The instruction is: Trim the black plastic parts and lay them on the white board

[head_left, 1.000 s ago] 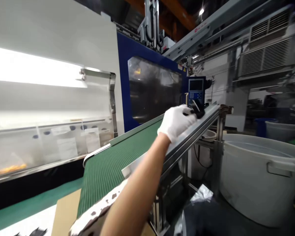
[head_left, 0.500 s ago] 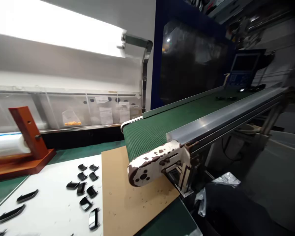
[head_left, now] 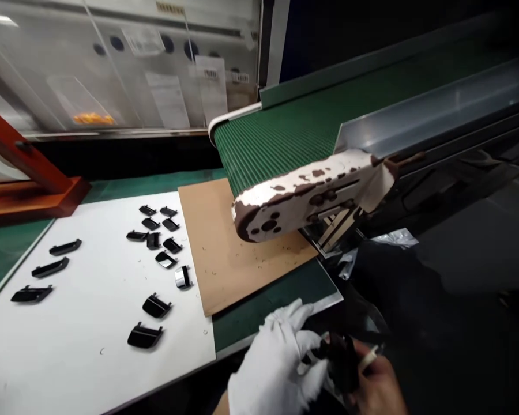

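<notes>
At the bottom of the view, my left hand (head_left: 277,363) in a white glove and my right hand (head_left: 374,383) both grip a black moulded plastic part (head_left: 339,360). A thin white item (head_left: 367,357) shows at my right fingers, too small to identify. Several similar black parts (head_left: 155,242) lie on a white board (head_left: 90,357) to the left of my hands, and some have glossy faces. Part of the held piece is hidden by my fingers.
A green conveyor belt (head_left: 294,132) runs up and away, its white end plate (head_left: 294,199) stained brown. Beneath that end lies a cardboard sheet (head_left: 225,271). A red-orange wooden stand (head_left: 30,173) stands at left, with a transparent machine panel (head_left: 125,75) behind. Dark sheeting (head_left: 372,288) lies at right.
The view has swung down from the conveyor's far end to the board. My hands have come into view at the bottom, holding a black part; a second earlier my gloved hand was at the far end.
</notes>
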